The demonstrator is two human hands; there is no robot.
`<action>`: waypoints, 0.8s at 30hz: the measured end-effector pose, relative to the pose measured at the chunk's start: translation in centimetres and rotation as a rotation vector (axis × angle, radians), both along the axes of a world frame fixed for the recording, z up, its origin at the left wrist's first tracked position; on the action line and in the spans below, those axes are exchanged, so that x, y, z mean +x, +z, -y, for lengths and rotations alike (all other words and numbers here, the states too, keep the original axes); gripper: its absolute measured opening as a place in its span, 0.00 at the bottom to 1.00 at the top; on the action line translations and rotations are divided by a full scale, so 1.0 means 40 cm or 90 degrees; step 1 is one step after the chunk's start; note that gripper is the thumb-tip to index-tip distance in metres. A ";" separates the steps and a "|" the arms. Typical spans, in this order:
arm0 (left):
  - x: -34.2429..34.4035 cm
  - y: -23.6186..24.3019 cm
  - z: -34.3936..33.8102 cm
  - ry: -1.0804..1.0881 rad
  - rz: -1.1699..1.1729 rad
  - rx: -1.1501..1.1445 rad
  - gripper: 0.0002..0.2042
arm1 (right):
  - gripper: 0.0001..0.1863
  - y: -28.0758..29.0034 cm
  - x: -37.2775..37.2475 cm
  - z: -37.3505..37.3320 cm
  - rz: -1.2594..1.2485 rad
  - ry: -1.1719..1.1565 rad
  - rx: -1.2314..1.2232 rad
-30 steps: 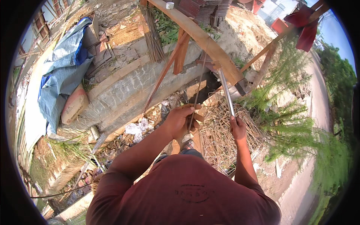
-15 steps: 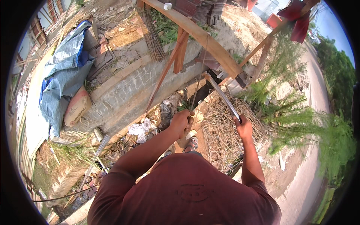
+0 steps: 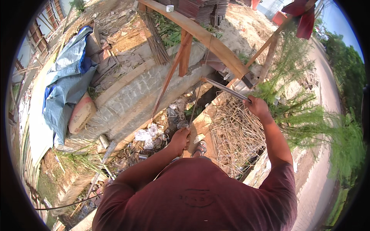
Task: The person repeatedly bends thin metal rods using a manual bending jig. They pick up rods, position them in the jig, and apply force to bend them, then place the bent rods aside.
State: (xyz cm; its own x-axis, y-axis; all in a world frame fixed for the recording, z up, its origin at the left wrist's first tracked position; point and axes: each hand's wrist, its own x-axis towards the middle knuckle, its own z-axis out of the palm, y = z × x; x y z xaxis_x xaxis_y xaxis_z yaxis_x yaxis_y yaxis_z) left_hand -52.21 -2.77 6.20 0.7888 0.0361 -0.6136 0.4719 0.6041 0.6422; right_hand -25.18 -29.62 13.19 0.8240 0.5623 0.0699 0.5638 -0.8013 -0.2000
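My left hand [image 3: 180, 141] is closed round the near end of a thin metal rod [image 3: 195, 103], low in front of my body. From there the rod slants up toward a wooden beam [image 3: 210, 38]. Off to the right, my right hand [image 3: 257, 106] grips the end of a silvery metal pipe [image 3: 227, 88]. The pipe's far tip meets the rod, or lies very close to it; the exact contact is too small to make out. Beneath my right forearm lies a tangled heap of bent thin metal rods [image 3: 237, 134].
Wooden legs [image 3: 185, 54] prop the beam, with a small white round object [image 3: 170, 8] on top. A concrete wall [image 3: 135, 86] borders a littered trench. Blue tarp [image 3: 71, 81] and a filled sack [image 3: 82, 114] lie left. Feathery green branches [image 3: 308, 111] reach in at right.
My right hand has moved up and outward, swinging the pipe to a flatter angle with its tip shifted left. My left hand has come down and left, toward my body, with the rod.
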 end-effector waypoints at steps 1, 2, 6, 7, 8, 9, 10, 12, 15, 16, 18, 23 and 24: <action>-0.002 -0.002 -0.001 0.003 -0.004 -0.011 0.11 | 0.23 0.000 0.004 -0.006 -0.006 0.003 -0.010; -0.003 -0.004 -0.002 0.006 -0.008 -0.023 0.12 | 0.23 -0.001 0.008 -0.011 -0.012 0.006 -0.021; -0.010 -0.047 -0.012 -0.004 0.019 -0.063 0.12 | 0.23 -0.039 -0.005 -0.010 -0.058 -0.043 -0.015; -0.008 -0.043 -0.012 0.003 0.009 -0.065 0.12 | 0.23 -0.047 -0.006 -0.007 -0.049 -0.036 -0.015; -0.007 -0.040 -0.012 0.010 -0.001 -0.068 0.12 | 0.23 -0.055 -0.007 -0.004 -0.040 -0.030 -0.014; -0.007 -0.040 -0.009 0.012 0.000 -0.080 0.12 | 0.23 -0.059 -0.006 -0.001 -0.031 -0.023 -0.014; -0.009 -0.039 -0.008 0.012 -0.001 -0.090 0.12 | 0.22 -0.064 -0.009 0.000 -0.037 -0.028 -0.005; -0.013 -0.045 -0.006 0.021 -0.006 -0.110 0.13 | 0.22 -0.071 -0.015 0.001 -0.048 -0.039 0.011; -0.009 -0.056 0.002 0.051 -0.012 -0.128 0.13 | 0.20 -0.110 -0.028 -0.005 -0.047 -0.058 0.030; -0.013 -0.056 0.006 0.066 -0.015 -0.127 0.14 | 0.20 -0.111 -0.043 -0.021 -0.046 -0.044 0.042; -0.015 -0.062 0.019 0.100 0.000 -0.109 0.14 | 0.20 -0.120 -0.080 -0.050 -0.057 -0.070 0.056; -0.019 -0.099 0.013 0.121 0.012 -0.048 0.14 | 0.21 -0.139 -0.109 -0.082 -0.018 -0.053 0.102; -0.021 -0.107 -0.007 0.095 0.011 -0.020 0.14 | 0.21 -0.154 -0.085 -0.073 0.002 -0.071 0.070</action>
State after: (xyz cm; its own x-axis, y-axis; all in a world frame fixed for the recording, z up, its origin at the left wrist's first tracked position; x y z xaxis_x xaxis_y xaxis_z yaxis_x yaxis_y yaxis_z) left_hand -53.04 -2.48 1.92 0.7868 0.1340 -0.6025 0.3645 0.6869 0.6288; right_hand -28.58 -26.69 7.01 0.8802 0.4567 0.1287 0.4739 -0.8320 -0.2885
